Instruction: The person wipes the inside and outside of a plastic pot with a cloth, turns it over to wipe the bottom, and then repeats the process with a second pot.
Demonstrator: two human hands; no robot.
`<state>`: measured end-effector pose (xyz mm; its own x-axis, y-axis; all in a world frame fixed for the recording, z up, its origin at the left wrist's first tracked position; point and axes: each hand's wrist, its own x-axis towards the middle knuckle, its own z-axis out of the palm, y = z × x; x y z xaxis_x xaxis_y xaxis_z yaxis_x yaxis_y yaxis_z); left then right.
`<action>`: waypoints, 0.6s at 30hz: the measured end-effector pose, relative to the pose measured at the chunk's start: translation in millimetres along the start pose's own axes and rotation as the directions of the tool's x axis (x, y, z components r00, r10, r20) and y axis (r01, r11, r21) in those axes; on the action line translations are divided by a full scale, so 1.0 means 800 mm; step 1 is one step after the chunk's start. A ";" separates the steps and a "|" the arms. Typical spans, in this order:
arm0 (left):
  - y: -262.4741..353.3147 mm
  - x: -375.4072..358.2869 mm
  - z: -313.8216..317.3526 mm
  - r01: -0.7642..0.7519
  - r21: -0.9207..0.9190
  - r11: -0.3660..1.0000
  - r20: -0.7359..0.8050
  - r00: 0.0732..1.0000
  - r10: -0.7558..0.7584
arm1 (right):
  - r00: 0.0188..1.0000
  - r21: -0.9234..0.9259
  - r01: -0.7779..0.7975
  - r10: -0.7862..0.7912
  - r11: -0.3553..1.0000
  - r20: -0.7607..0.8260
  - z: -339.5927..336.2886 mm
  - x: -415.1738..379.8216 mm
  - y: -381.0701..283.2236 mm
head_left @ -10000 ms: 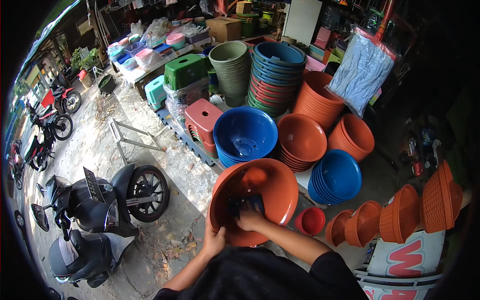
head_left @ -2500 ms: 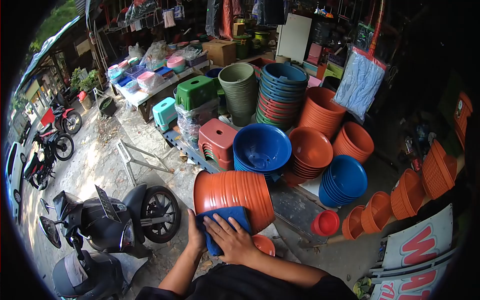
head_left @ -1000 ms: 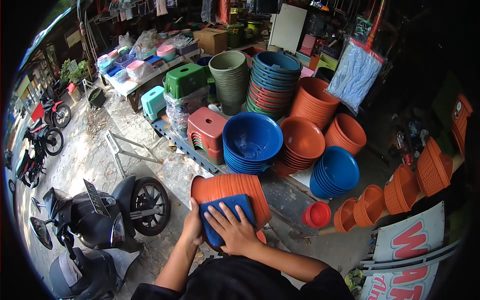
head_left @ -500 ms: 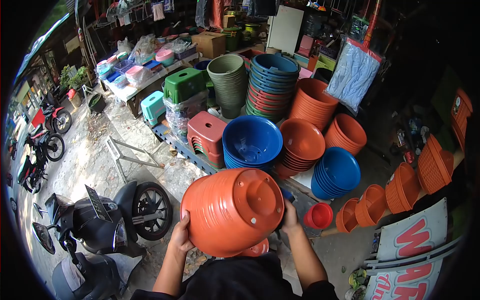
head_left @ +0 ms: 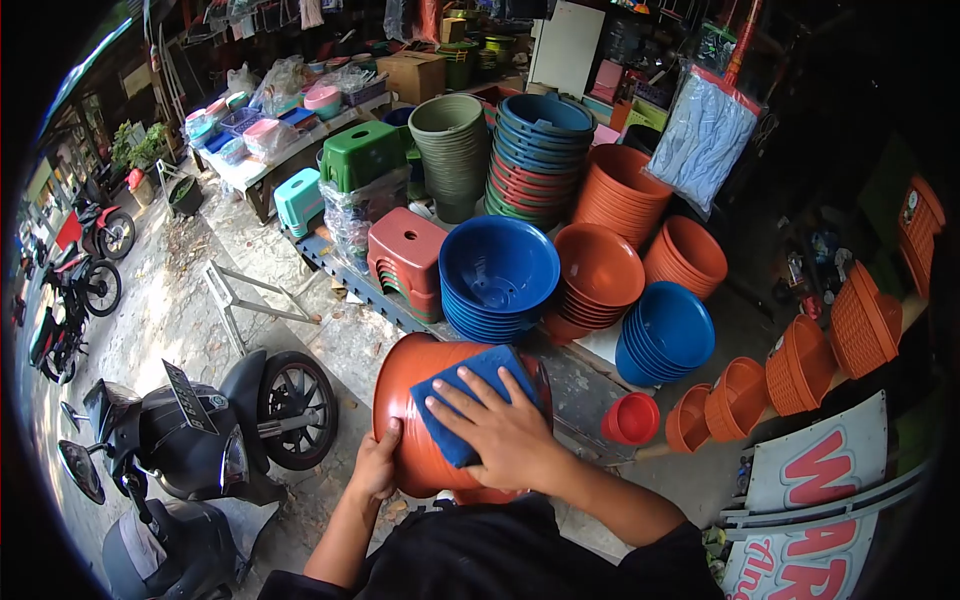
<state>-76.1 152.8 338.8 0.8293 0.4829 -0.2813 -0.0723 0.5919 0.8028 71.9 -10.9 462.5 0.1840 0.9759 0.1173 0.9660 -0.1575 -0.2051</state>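
An orange plastic flower pot [head_left: 408, 375] lies tilted on its side in front of my body. My left hand [head_left: 377, 462] is closed on the pot's rim at its left, with the thumb up along the outside. My right hand [head_left: 500, 425] lies flat with fingers spread, pressing a folded blue cloth [head_left: 450, 385] against the pot's curved side. The cloth and hand hide much of that side and most of the base.
Beyond the pot stand stacked blue basins [head_left: 499, 265], orange pots [head_left: 600, 265], blue pots [head_left: 664, 335] and red stools [head_left: 405, 250]. A small red pot [head_left: 630, 418] sits at right, near hanging orange planters [head_left: 737, 398]. A motorbike [head_left: 190, 430] is parked at left.
My right hand has moved from the pot's right edge onto its side, bringing the blue cloth on top. The pot has turned so its base faces away. My left hand still grips the rim.
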 end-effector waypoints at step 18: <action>-0.023 -0.014 -0.023 0.130 -0.171 0.977 -0.018 0.991 -0.135 | 0.767 0.625 -0.320 0.583 0.711 -0.270 0.074 -0.046 0.072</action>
<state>-94.2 148.6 317.7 0.8215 0.4099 -0.3964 -0.0577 0.7514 0.6573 109.6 -47.1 388.9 0.7529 0.6156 0.2328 0.5147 -0.3302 -0.7912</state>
